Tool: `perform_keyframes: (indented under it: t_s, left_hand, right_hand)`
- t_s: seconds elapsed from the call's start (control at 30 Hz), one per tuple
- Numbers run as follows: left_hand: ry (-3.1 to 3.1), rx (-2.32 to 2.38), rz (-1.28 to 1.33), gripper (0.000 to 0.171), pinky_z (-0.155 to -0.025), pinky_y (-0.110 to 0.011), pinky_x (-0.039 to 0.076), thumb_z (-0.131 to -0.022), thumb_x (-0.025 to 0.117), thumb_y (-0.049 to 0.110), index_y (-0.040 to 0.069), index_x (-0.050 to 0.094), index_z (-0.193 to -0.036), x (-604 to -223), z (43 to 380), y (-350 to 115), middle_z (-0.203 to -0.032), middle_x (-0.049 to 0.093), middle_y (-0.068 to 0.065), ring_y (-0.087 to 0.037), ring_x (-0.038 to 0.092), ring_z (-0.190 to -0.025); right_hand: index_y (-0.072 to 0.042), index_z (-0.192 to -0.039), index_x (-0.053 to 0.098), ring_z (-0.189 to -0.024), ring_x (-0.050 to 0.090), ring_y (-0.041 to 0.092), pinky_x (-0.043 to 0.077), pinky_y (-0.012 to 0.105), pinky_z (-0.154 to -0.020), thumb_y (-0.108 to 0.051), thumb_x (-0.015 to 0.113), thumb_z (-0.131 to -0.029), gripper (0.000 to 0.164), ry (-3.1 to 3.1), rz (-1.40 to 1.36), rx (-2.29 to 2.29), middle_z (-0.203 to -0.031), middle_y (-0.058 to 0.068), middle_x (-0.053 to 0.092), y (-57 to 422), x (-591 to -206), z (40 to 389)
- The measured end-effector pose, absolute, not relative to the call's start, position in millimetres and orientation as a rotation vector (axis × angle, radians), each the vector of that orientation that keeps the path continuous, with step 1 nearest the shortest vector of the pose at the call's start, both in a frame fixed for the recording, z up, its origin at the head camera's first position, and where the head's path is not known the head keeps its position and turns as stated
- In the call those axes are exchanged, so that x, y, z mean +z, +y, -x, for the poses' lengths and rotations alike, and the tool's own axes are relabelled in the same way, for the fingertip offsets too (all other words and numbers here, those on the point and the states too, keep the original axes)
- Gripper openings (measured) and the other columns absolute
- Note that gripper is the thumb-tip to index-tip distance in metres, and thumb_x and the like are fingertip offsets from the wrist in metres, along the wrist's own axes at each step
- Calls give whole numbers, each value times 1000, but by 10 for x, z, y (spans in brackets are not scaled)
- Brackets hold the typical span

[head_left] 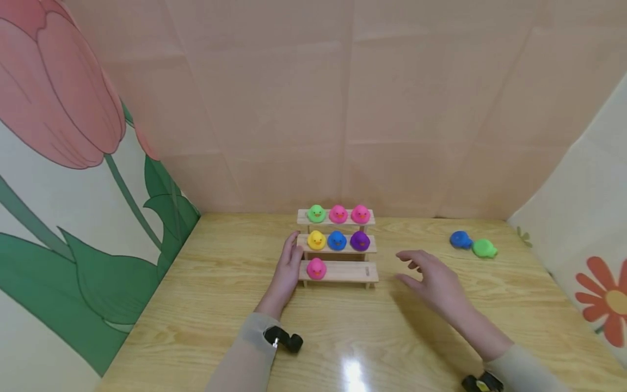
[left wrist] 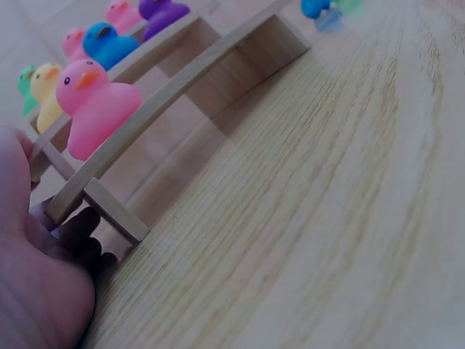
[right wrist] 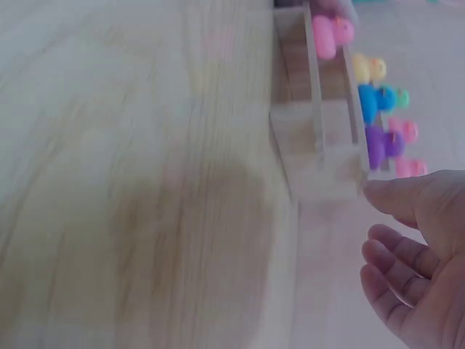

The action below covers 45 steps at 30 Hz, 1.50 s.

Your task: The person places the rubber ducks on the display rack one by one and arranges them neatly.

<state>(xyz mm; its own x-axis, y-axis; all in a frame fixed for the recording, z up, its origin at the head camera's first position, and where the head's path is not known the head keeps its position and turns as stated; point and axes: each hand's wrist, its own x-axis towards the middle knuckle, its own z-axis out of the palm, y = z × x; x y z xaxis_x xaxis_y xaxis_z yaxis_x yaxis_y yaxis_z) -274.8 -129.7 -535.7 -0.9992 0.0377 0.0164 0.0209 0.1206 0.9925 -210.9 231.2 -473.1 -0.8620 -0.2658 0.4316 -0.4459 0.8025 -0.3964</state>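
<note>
A three-tier wooden stand [head_left: 343, 271] holds small rubber ducks. On its top tier sit a green duck [head_left: 316, 214] and two pink ones; the middle tier bears a yellow duck [head_left: 316, 240], a blue duck [head_left: 337, 240] and a purple duck [head_left: 360, 241]. One pink duck [head_left: 317, 269] sits at the left end of the bottom tier. My left hand [head_left: 287, 268] grips the stand's left end, with fingers beneath the bottom board in the left wrist view. To the right of the stand, my right hand [head_left: 436, 283] hovers above the table, fingers loosely bent and holding nothing.
Farther right on the wooden table [head_left: 206, 321] lie another blue duck [head_left: 461, 239] and another green duck [head_left: 484, 248], side by side. A plain pinkish backdrop [head_left: 343, 109] rises behind the stand. Flower-printed panels stand at both sides.
</note>
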Motion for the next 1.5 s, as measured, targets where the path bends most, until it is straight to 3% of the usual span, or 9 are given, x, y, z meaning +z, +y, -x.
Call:
perform_keyframes:
  t_s: [0.37,0.63,0.83,1.0,1.27,1.5]
  left_hand:
    - [2339,2069,-73,58,-132,-61,24,-114,43,65,50,31,-170,-5375,2756,-1303,-179,33,-10,-34,33,-163]
    - [2354,2066,-87,62,-132,-63,23,-116,42,62,42,31,-173,-5386,2763,-1307,-177,35,-13,-37,32,-163]
    - [2348,2080,-79,58,-132,-63,23,-116,43,60,45,32,-171,-5385,2775,-1306,-178,34,-13,-37,32,-163]
    - [2347,2081,-82,62,-132,-64,22,-116,43,59,38,31,-173,-5384,2773,-1307,-178,33,-14,-38,30,-164]
    - [2343,2077,-89,61,-132,-64,22,-116,42,61,42,31,-173,-5392,2766,-1308,-178,33,-15,-38,30,-164]
    - [2355,2062,-86,61,-132,-63,22,-114,41,66,46,31,-171,-5395,2776,-1306,-179,31,-12,-36,30,-164]
  right_hand:
    - [-2,-138,68,-101,74,41,61,61,-78,-12,91,-92,52,-2605,-447,657,-122,20,76,2891,-4803,2218]
    - [-1,-140,65,-102,72,49,59,67,-76,-16,87,-97,50,-2663,-313,651,-123,27,73,3333,-4756,2311]
    - [4,-146,60,-108,67,59,56,71,-77,-24,82,-103,56,-2734,-222,629,-127,34,70,3683,-4752,2410]
    - [9,-148,56,-107,66,61,54,72,-76,-25,80,-104,61,-2740,-204,610,-129,40,66,3917,-4802,2497]
    - [13,-150,52,-124,50,69,43,83,-94,-28,77,-106,65,-2776,-174,591,-144,46,52,4156,-4845,2632]
    - [13,-157,43,-133,37,74,34,89,-101,-35,74,-108,75,-2857,-115,603,-151,51,40,4320,-4890,2734]
